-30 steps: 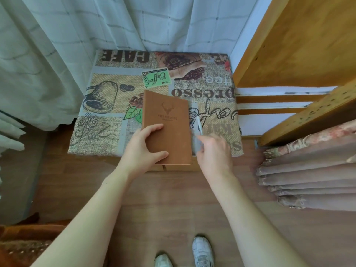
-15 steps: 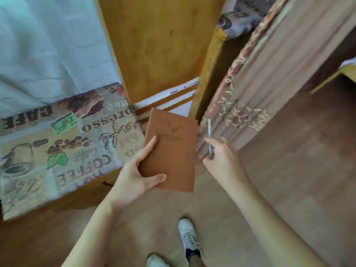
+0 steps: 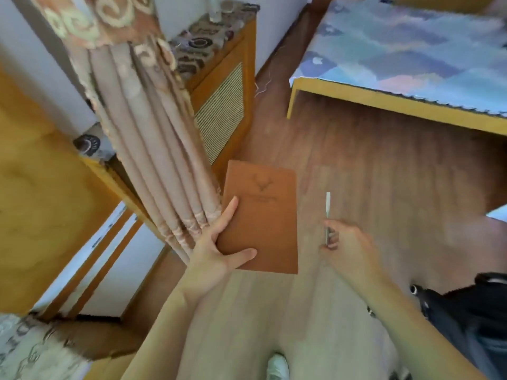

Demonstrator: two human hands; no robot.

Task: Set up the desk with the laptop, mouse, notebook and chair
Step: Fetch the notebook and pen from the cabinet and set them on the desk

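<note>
This is a lived-in room of a home, most likely a bedroom or study corner. A wood-plank floor (image 3: 370, 165) runs under a yellow-framed desk (image 3: 384, 101) topped with a blue patterned cloth (image 3: 411, 42), and a heavy pink-brown curtain (image 3: 153, 149) with a floral band hangs gathered beside a yellow wooden cabinet (image 3: 222, 111) with a mesh front and a printed cover on top. Pale painted walls, warm yellow wooden panelling (image 3: 41, 209) at the left and a dark bag (image 3: 472, 311) on the floor add to the domestic look.
</note>
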